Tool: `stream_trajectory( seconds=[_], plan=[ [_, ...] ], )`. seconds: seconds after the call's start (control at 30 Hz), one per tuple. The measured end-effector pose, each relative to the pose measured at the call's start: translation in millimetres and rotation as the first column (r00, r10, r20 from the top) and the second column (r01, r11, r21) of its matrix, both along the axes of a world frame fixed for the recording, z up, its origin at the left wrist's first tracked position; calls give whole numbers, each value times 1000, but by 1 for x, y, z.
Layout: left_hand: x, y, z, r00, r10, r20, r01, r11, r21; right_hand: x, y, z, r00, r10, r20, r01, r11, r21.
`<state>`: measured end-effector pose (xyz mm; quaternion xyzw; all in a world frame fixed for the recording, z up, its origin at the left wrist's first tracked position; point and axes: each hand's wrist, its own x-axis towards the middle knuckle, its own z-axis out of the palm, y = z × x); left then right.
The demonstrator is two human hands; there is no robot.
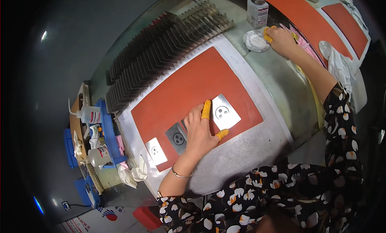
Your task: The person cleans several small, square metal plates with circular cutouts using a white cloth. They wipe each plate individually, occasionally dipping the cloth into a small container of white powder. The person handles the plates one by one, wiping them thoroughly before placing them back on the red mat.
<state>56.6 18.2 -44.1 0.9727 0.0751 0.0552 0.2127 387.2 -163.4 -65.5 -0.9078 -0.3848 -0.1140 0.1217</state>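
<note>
The step in hand looks like steadying the plate (226,117) on the mat (241,88), near its right corner: the left hand's (199,132) thumb and forefinger are spread wide at two of its edges, not closed round it. The right hand (283,41), fingers curled, reaches to the wad (256,41) near the counter's far-right edge — whether it grips, I cannot tell. Lifting the wad would call for a firm pinch, with the plate kept flat. Beside the wad stands a capped jar (258,11), its contents unclear; at the counter's left edge are two squeeze bottles (89,114), their fill hard to judge.
</note>
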Motion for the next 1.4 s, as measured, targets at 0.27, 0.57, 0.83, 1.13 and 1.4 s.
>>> stream_trajectory(
  seconds=[0.27, 0.57, 0.83, 1.13, 1.4],
  plan=[
    [-18, 15, 10, 997, -20, 71, 23, 999, -48, -151, -6, 41, 797, 417, -436, -384, 908, 167],
    [-179, 155, -8, 836, 433, 336, -490, 865, 105, -193, 36, -4, 673, 680, -291, -674, 726, 139],
    [-196, 193, -43, 827, 453, 332, -542, 798, 262, -196, 34, 2, 630, 710, -315, -739, 673, 40],
    [-190, 197, -50, 877, 387, 286, -470, 818, 332, -200, 27, 14, 630, 665, -401, -738, 674, -44],
    [-149, 194, -31, 808, 586, 60, -575, 764, 291, -171, 60, -4, 665, 713, -223, -703, 698, 134]
  ],
)
